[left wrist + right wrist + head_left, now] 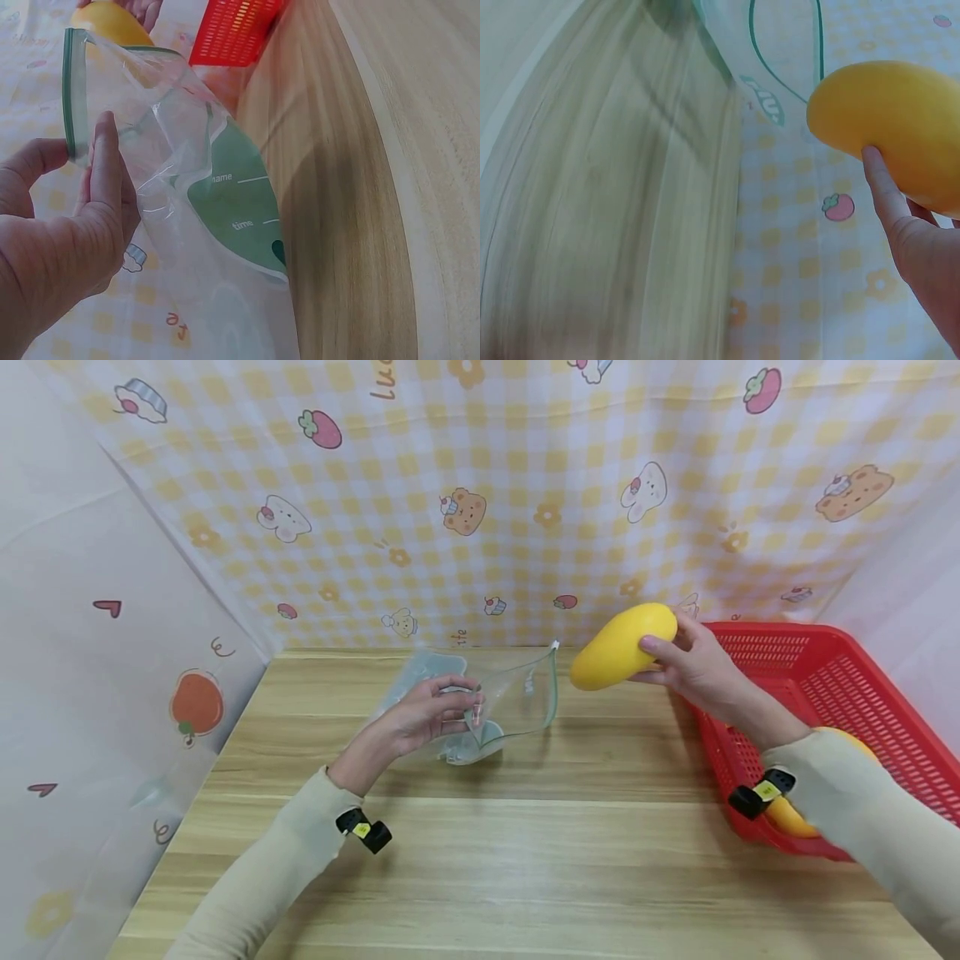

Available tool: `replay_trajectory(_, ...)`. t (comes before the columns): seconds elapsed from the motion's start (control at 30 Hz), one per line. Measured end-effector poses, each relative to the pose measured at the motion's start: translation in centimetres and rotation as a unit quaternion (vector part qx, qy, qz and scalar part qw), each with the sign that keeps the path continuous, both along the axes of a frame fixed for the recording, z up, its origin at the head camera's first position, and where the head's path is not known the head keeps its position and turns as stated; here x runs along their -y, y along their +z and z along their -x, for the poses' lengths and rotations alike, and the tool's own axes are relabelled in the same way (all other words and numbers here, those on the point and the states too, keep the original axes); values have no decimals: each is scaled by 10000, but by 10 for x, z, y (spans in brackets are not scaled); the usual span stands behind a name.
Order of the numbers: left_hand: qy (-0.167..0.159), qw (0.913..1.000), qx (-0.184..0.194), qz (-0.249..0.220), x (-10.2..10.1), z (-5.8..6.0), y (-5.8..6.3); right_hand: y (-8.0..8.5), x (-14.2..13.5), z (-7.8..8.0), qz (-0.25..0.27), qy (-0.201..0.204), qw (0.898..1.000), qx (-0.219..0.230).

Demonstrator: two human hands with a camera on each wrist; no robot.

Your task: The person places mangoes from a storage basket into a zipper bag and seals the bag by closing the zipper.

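Observation:
My left hand (pixel 427 714) grips one edge of a clear zip bag (pixel 517 697), thumb on one side and fingers on the other. The bag's mouth gapes to the right, rimmed by a green zip strip. A green label panel (pixel 232 202) with "name" and "time" shows in the left wrist view. My right hand (pixel 701 664) holds a yellow mango (pixel 618 647) by its right end, above the table and just right of the bag mouth. Seen from the right wrist, a finger lies along the underside of the mango (pixel 889 127).
A red plastic basket (pixel 892 668) stands at the right of the wooden table (pixel 480 868). Yellow fruit (pixel 791 818) lies in it, partly hidden by my right forearm. Behind the table hangs a yellow checked cloth (pixel 517 535); a pale printed sheet (pixel 142 677) covers the left side.

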State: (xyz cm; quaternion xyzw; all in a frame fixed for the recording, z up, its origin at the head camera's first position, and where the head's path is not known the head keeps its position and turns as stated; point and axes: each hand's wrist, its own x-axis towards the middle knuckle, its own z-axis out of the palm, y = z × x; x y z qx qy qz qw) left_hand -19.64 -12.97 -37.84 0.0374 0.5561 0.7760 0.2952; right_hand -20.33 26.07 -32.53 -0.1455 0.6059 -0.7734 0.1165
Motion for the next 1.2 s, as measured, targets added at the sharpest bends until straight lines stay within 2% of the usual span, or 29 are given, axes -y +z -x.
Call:
replay_trajectory(0.43, -23, 9999, -34, -121, -1, 1, 3, 2, 31, 3, -229, 299, 9992, -108)
replay_trajectory(0.77, 35, 9999, -2, -145, -4, 1, 5, -4, 51, 5, -423, 464, 9980, -109)
replay_trajectory(1.2, -5, 9999, -15, -134, -7, 1, 4, -12, 70, 8, -1110, 421, 9923, -358)
